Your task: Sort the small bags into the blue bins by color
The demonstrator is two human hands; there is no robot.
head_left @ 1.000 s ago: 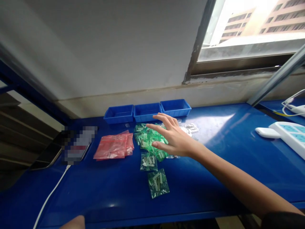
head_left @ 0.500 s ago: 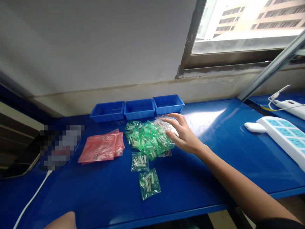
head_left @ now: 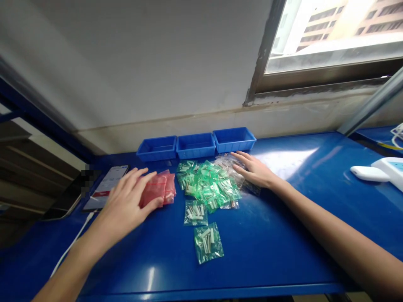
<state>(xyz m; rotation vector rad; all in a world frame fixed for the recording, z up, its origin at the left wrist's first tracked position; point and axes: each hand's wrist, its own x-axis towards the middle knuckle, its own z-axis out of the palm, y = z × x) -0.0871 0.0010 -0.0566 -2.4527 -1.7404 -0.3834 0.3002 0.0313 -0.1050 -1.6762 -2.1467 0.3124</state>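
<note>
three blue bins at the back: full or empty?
Empty as far as visible. The three blue bins show bare blue insides; floors partly hidden behind the front walls.

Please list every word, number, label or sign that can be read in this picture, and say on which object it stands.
None can be read.
Phone: the screen shows lines and a red band, too small and blurred.
Green bags, red bags, blue bins: no print visible.
Power strip: no legible marking.

Bare tabletop right and front open; blue bins block back edge.
</note>
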